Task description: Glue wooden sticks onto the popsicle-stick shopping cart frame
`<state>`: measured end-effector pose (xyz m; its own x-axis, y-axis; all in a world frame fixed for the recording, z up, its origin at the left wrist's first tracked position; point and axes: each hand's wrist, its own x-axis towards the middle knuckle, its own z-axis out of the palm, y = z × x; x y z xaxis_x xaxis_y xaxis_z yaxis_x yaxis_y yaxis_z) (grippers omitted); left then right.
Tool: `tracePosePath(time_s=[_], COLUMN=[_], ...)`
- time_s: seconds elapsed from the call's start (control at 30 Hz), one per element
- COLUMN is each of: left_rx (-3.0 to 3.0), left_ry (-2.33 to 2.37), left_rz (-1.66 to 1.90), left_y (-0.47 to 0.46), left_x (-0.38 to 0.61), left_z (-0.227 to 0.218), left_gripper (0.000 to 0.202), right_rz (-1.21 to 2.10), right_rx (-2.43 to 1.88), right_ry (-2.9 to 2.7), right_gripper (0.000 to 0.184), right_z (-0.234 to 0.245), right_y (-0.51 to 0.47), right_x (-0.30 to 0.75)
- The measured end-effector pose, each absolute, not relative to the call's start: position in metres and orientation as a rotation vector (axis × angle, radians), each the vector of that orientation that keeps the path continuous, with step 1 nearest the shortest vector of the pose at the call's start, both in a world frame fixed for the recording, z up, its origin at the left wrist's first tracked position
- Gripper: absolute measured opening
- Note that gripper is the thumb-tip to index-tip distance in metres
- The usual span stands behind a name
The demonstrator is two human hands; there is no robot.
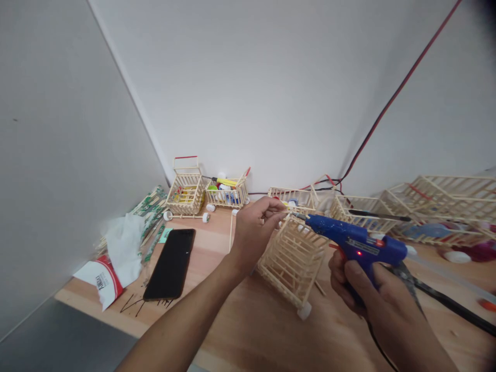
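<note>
My right hand (372, 292) grips a blue hot glue gun (356, 240) with a lit red lamp, and a translucent glue stick (437, 266) runs from its back. The gun's metal nozzle (299, 216) sits at the top corner of a tilted wooden stick cage (292, 261), close to my left hand (253, 232). Those left fingers pinch a thin wooden stick (279, 210) against that corner. A white bottle-cap wheel (304, 310) is fixed to the cage's lower corner. A black cord (382, 351) trails down below my right hand.
A black smartphone (170, 263) lies on the wooden table (232, 341) near a white tissue (124, 248) and a red-and-white packet (101, 281). Several stick baskets (186, 188) stand along the wall. Larger stick frames (437, 206) crowd the right side, with a black-handled tool (449, 305) in front.
</note>
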<state>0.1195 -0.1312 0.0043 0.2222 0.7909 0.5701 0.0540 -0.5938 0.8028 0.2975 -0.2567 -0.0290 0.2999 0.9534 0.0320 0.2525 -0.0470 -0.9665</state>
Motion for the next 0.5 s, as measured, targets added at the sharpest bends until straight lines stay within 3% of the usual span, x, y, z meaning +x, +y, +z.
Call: tracePosePath(time_s=[0.5], left_rx=[1.825], left_ry=[0.786], left_rz=[1.403], left_y=[-0.1317], left_x=[0.1196], left_z=[0.0026], left_gripper=[0.005], right_rz=[0.807], right_rx=[-1.580], right_ry=[-1.139], right_gripper=[0.046], right_z=[-0.0300], right_y=[-0.2574], right_x=[0.3000])
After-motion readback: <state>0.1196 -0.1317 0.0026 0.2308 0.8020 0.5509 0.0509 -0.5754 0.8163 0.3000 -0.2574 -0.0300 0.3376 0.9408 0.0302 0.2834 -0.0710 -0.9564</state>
